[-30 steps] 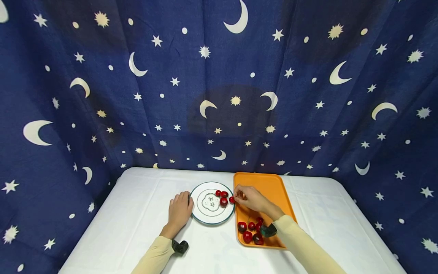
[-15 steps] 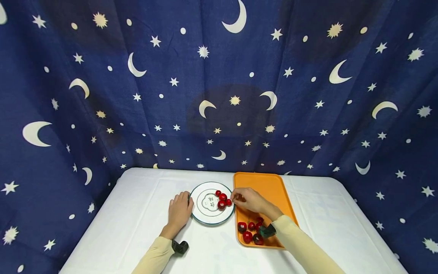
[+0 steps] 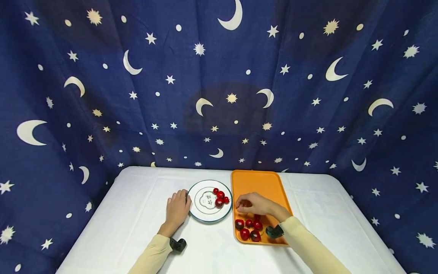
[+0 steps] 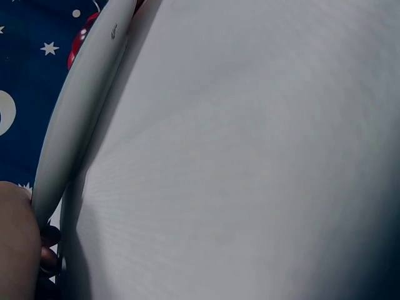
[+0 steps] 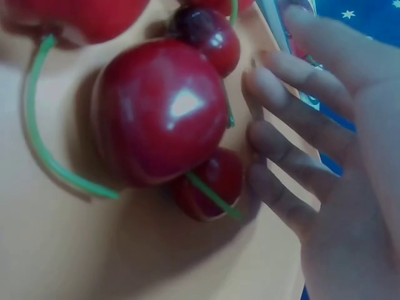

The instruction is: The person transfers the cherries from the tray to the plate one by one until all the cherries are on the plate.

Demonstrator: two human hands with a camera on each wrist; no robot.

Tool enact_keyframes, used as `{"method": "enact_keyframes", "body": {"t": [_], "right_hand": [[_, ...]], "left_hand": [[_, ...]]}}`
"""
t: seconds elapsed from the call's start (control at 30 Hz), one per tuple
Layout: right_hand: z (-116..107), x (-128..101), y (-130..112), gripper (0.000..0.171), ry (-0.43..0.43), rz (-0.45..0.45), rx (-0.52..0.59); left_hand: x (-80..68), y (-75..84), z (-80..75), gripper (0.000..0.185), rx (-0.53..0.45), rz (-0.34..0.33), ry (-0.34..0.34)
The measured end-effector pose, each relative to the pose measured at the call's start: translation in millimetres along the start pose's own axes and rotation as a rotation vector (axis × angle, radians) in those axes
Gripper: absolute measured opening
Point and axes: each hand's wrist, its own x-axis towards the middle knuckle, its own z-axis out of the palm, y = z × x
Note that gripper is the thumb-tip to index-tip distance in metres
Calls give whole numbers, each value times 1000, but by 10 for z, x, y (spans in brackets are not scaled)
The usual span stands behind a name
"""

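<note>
A white plate [image 3: 200,213] with a dark green rim bears several red cherries [image 3: 219,203] on its right side. My left hand [image 3: 178,207] holds the plate's left edge; the left wrist view shows the thumb on one side of the plate [image 4: 81,112] and fingertips on the other. Over the orange tray [image 3: 256,182], my right hand [image 3: 254,204] hangs with loosely bent fingers and nothing between them. Close below it, several cherries [image 3: 255,236] lie in the tray's near part. In the right wrist view, a large dark red cherry [image 5: 162,112] with a green stem lies beside the fingertips.
A white cloth covers the table [image 3: 205,251]. Behind it and at both sides hangs a dark blue curtain [image 3: 164,106] with moons and stars. The tray stands just right of the plate, their edges close together.
My right hand has let go of a small cherry on the plate's right side and drawn back right over the tray. The plate's cherries have shifted left into a group. My left hand stays put.
</note>
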Motion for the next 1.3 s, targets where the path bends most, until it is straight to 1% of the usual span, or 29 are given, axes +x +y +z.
{"method": "enact_keyframes", "body": {"t": [0.1, 0.3, 0.43, 0.57, 0.7, 0.8, 1.0, 1.2, 1.3], "right_hand": [[6, -12, -19, 22, -46, -9, 1], [-8, -39, -73, 29, -128, 32, -1], [-44, -46, -97, 33, -157, 44, -16], [-57, -54, -108, 33, -168, 59, -46], [-45, -76, -125, 32, -164, 85, -71], [-35, -85, -134, 31, -159, 99, -78], [-51, -78, -117, 29, -142, 114, -42], [-65, -57, -62, 34, -66, 80, -2], [-49, -34, -27, 36, -14, 50, -6]], "left_hand": [[-1, -5, 3, 28, -3, 1, -6], [0, -2, 0, 31, 0, -4, -22], [23, -6, -15, 31, 5, -2, -13], [26, -11, -14, 30, -4, -3, -3], [14, -16, 6, 30, -11, -2, -8], [5, -25, 25, 29, -13, 2, 0], [2, -34, 47, 28, -6, 8, 13], [-5, -31, 63, 28, -16, 14, 34], [-6, -27, 51, 28, -10, 13, 24]]}}
